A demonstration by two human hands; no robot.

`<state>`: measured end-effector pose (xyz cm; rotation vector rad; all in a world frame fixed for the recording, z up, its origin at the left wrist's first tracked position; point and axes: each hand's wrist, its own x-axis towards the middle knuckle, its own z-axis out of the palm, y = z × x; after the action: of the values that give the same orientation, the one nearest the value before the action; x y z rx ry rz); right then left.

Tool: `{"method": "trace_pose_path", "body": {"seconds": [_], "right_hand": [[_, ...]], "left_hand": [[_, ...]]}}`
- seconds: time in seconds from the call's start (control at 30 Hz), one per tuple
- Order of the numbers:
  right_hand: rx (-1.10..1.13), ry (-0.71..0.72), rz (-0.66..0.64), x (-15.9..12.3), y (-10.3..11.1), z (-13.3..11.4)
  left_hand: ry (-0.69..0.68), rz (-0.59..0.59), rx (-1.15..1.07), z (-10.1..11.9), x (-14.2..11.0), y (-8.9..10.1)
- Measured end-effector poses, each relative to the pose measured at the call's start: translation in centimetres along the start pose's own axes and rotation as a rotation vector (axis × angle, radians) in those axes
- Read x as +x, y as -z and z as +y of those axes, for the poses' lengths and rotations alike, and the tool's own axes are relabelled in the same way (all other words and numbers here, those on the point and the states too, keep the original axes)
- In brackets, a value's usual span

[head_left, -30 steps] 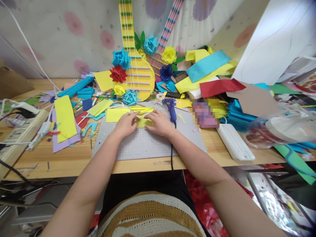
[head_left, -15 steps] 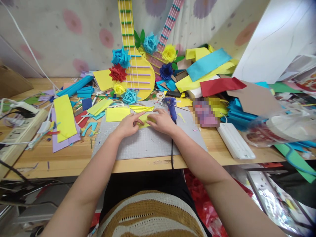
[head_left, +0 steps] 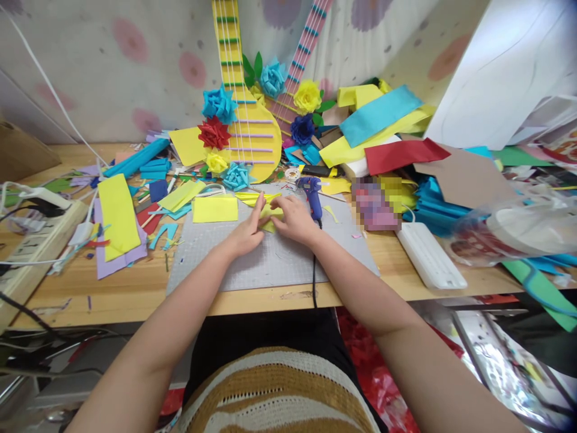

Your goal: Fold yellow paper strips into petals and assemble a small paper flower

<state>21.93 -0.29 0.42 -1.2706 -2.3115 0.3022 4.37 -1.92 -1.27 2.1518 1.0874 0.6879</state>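
Paper [head_left: 271, 212] partly under right hand [head_left: 295, 222]

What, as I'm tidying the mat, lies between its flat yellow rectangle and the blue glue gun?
In the head view, the left hand, the right hand and a yellow piece between them, with folded yellow paper just beyond.
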Motion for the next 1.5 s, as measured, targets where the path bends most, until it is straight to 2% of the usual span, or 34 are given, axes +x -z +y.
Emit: {"method": "trace_pose_path", "body": {"seconds": [0.13,0.23,0.37,0.53,0.67,0.9,1.2,1.5], "right_hand": [[0.005,-0.001,-0.105,-0.2,-0.3,0.2],[-0.006,0.030,-0.131,-0.2,-0.6,0.5],[-0.014,0.061,-0.132,-0.1,-0.5,0.5],[-0.054,0.182,-0.136,-0.1,-0.4,0.7],[-0.091,0.216,-0.132,-0.1,-0.3,0.8],[-0.002,0.268,-0.144,0.1,-0.2,1.2],[-0.029,0.048,-0.177,0.3,-0.8,1.0],[0.083,-0.099,-0.076,0.5,-1.9,0.8]], "left_hand": [[0.058,0.177,-0.145,-1.0,0.5,-0.1],[0.092,0.301,-0.111,-1.7,0.6,0.3],[0.080,0.257,0.035,-1.9,0.5,0.7],[0.092,0.219,0.233,-1.1,0.5,0.6],[0.108,0.222,0.260,-0.8,0.5,0.6],[0.174,0.242,0.301,-0.7,0.5,0.6],[0.252,0.229,0.346,0.3,0.4,0.9],[0.275,0.217,0.347,0.4,0.4,0.7]]}}
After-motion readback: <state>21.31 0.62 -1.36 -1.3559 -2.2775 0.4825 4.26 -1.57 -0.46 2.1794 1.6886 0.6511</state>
